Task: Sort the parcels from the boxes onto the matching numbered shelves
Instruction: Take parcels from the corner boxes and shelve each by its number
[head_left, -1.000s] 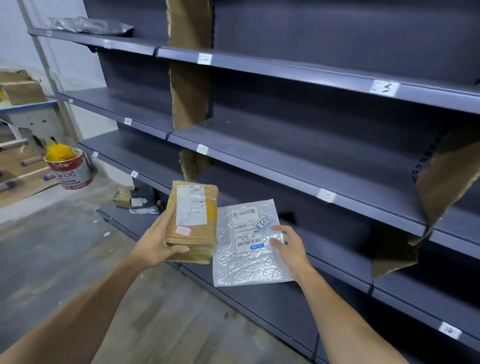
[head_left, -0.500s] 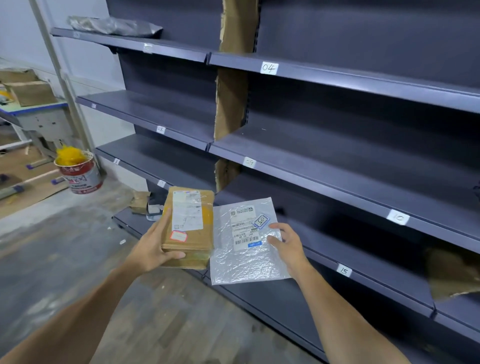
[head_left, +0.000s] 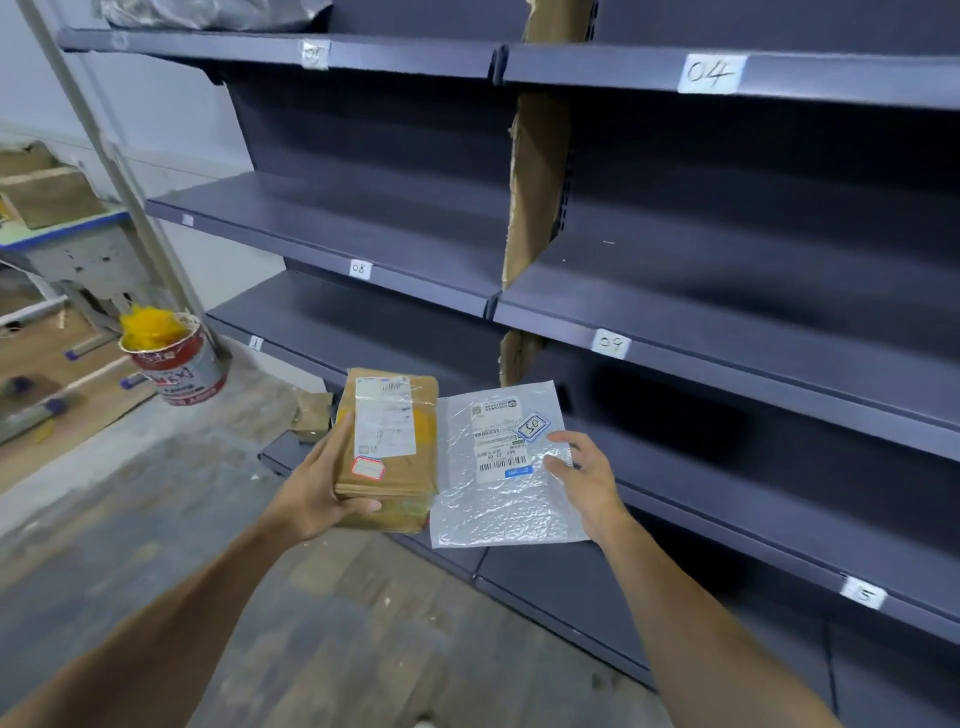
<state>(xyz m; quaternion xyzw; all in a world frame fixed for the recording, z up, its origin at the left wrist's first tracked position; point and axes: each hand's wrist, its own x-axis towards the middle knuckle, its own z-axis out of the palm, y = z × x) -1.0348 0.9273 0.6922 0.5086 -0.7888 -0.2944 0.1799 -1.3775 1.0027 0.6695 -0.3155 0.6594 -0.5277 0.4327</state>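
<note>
My left hand (head_left: 317, 488) grips a brown cardboard parcel (head_left: 389, 447) with a white label and a small red-edged sticker. My right hand (head_left: 582, 478) pinches the right edge of a flat silvery bubble mailer (head_left: 498, 499) whose blue-edged sticker reads 05 upside down. Both parcels are held side by side in front of dark grey shelves. Shelf tags read 04 (head_left: 710, 73), 08 (head_left: 359, 268) and 09 (head_left: 610, 343). Another tag (head_left: 315, 53) on the top left shelf is blurred.
Cardboard dividers (head_left: 530, 171) stand between shelf bays. A grey bag (head_left: 208, 10) lies on the top left shelf. A red and white bucket (head_left: 179, 364) with yellow material stands on the floor at left, near a workbench (head_left: 62, 239) bearing boxes. Small parcels (head_left: 311, 415) lie on the bottom shelf.
The view has shifted left along the shelves, so tags 04, 08 and 09 now sit nearer and further right. Both hands keep the same hold on their parcels.
</note>
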